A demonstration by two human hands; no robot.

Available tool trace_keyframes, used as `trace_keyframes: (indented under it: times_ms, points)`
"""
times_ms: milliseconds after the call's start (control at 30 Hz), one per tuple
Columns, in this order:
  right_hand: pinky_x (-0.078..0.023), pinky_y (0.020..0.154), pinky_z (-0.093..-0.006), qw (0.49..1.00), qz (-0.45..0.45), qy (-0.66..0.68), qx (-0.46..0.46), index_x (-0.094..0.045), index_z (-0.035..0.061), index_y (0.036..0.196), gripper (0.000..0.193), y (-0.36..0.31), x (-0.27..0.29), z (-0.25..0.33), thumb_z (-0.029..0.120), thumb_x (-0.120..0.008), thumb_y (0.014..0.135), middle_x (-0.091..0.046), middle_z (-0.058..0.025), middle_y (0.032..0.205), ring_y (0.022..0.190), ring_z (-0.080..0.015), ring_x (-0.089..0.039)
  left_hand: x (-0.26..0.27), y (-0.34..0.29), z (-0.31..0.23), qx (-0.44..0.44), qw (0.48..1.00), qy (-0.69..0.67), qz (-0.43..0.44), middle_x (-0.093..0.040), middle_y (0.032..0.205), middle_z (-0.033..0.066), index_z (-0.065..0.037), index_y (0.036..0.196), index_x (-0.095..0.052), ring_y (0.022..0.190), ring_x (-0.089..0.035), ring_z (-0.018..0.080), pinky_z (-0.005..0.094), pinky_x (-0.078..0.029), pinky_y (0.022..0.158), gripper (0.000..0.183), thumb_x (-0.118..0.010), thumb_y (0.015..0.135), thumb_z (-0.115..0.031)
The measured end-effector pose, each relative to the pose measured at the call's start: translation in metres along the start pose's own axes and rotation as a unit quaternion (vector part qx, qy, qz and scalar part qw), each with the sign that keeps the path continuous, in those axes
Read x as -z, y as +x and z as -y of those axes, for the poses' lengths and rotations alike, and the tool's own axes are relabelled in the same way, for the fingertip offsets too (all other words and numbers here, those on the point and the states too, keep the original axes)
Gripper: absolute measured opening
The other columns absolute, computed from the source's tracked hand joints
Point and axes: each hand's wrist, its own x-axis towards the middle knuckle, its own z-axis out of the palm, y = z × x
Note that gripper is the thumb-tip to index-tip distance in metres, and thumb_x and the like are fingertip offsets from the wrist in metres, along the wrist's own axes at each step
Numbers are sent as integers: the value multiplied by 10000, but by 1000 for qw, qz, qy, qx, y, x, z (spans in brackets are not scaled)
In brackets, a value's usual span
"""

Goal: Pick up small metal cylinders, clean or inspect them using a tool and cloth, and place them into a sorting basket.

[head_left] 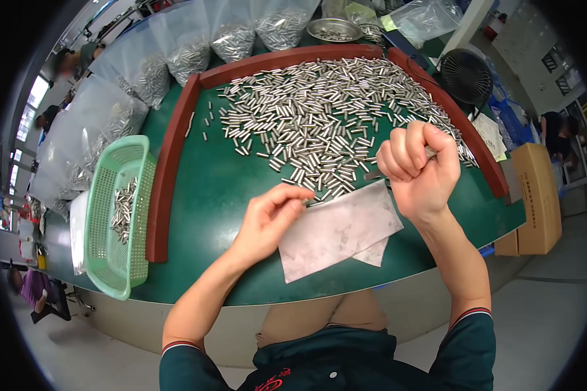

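Many short, shiny metal pins (326,120) lie heaped and spread over the green table (205,215). At the near edge of the heap, my left hand (267,218) is closed in a pinch, a small metal pin partly visible at its fingertips. My right hand (421,166) is raised above the table in a fist, palm side up. A small bit of something grey shows between its thumb and fingers; the rest is hidden. Between my hands lies a stained, pale folded cloth (339,231), its left edge close to my left fingers.
Reddish-brown bars (169,176) fence the pins. At left stands a green plastic basket (147,189) with some pins. Filled clear bags (192,49) line the back, beside a metal bowl (334,22). A black fan (466,77) and cardboard box (538,195) are at right.
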Motion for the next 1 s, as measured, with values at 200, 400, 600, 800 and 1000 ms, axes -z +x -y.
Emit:
trace_keyframes:
  times_ms: [200, 400, 600, 800, 1000]
  points:
    - [-228, 429, -265, 941, 29, -197, 275, -327, 23, 511, 280, 19, 3, -42, 99, -364, 778, -353, -43, 478, 446, -112, -303, 30, 11, -1, 114, 914, -386, -54, -472, 710, 33, -23, 806, -514, 636, -419, 89, 209, -347, 575, 132, -442, 813, -133]
    - [-208, 394, -267, 909, 49, -285, 301, -334, 25, 504, 239, 6, 22, -48, 83, -373, 733, -353, -41, 456, 415, -104, -283, 13, 17, 0, -67, 940, 327, -74, -432, 571, 9, -34, 792, -601, 497, -414, 74, 217, -338, 458, 83, -628, 716, -18]
    - [-215, 403, -262, 916, 22, -283, 282, -334, 19, 509, 258, 7, 23, -50, 90, -368, 755, -357, -39, 463, 429, -105, -287, 13, 24, 9, -165, 874, 458, 3, -513, 758, 75, -22, 820, -559, 611, -534, 238, 330, -423, 526, 118, -606, 714, 3]
    - [-224, 407, -258, 950, 4, -231, 212, -330, 18, 504, 285, 1, 18, -53, 105, -378, 771, -359, -34, 459, 434, -105, -301, 14, 20, 3, -91, 953, 279, -70, -528, 793, 28, -14, 828, -502, 579, -454, 89, 216, -351, 501, 55, -549, 800, -19]
    - [-238, 394, -261, 962, 32, -213, 168, -335, 16, 498, 299, -13, 6, -53, 121, -390, 772, -363, -42, 451, 411, -112, -308, 21, 20, 9, 105, 984, -103, -98, -558, 783, 27, -15, 987, -541, 510, -308, 16, 171, -231, 447, 142, -493, 868, -76]
